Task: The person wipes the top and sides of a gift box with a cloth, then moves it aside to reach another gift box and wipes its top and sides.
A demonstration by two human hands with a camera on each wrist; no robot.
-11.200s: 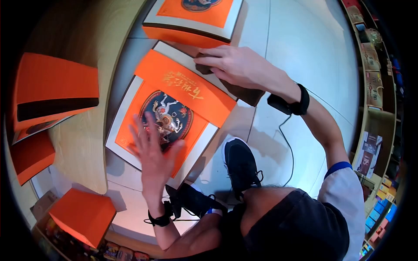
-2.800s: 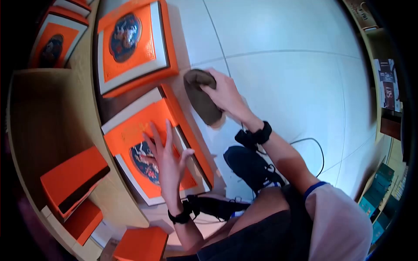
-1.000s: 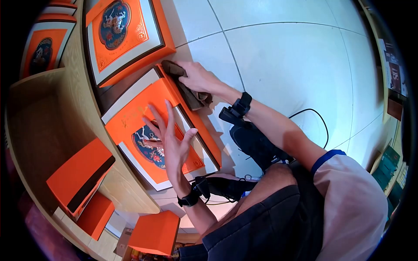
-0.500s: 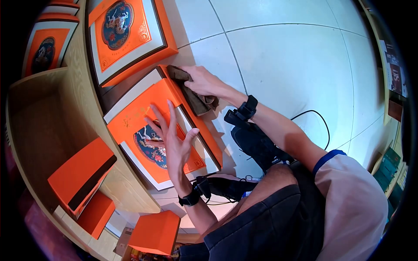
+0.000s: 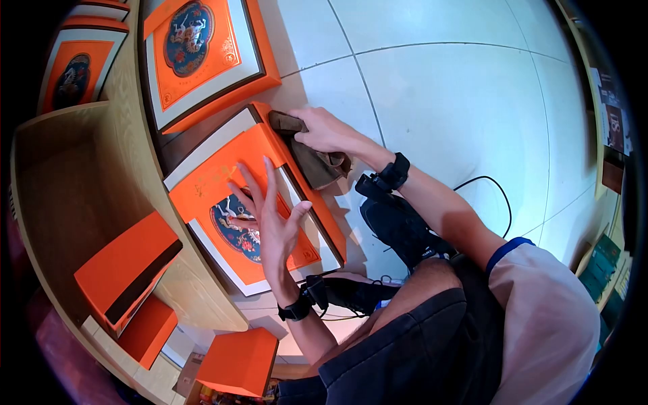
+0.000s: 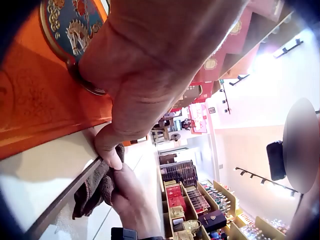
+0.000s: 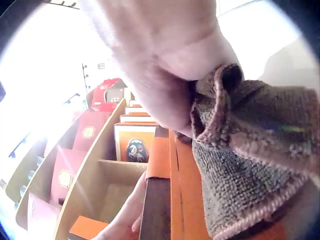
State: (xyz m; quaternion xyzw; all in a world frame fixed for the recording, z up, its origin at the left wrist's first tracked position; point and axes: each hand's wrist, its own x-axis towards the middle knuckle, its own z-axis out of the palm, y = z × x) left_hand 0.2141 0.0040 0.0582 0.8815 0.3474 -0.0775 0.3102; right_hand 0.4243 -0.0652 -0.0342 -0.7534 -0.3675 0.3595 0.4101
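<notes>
In the head view, my left hand (image 5: 275, 233) rests with fingers spread on an orange and white gift box (image 5: 209, 169), over its dark blue horse medallion (image 5: 236, 226). Gold lettering runs along the box's orange band. My right hand (image 5: 327, 131) grips a brown cloth (image 5: 316, 167) against the box's orange side. Seen from the right wrist, the cloth (image 7: 250, 185) is folded, with a stitched pinkish edge, and hangs from the right hand (image 7: 170, 65). The left wrist view shows the cloth (image 6: 95, 192) along the box's edge, near the left thumb (image 6: 109, 150).
A second matching box (image 5: 202, 88) lies beyond this one. On the left stands a wooden shelf (image 5: 202, 290) with more orange boxes (image 5: 128, 266). Another orange box (image 5: 236, 361) sits near the bottom. A black cable (image 5: 503, 196) loops over the tiled floor (image 5: 459, 101).
The cloth, held off the box 2.8 s ago, is now against its side. Over the last second the right hand has slid slightly along that side towards me. The left hand stays on the lid.
</notes>
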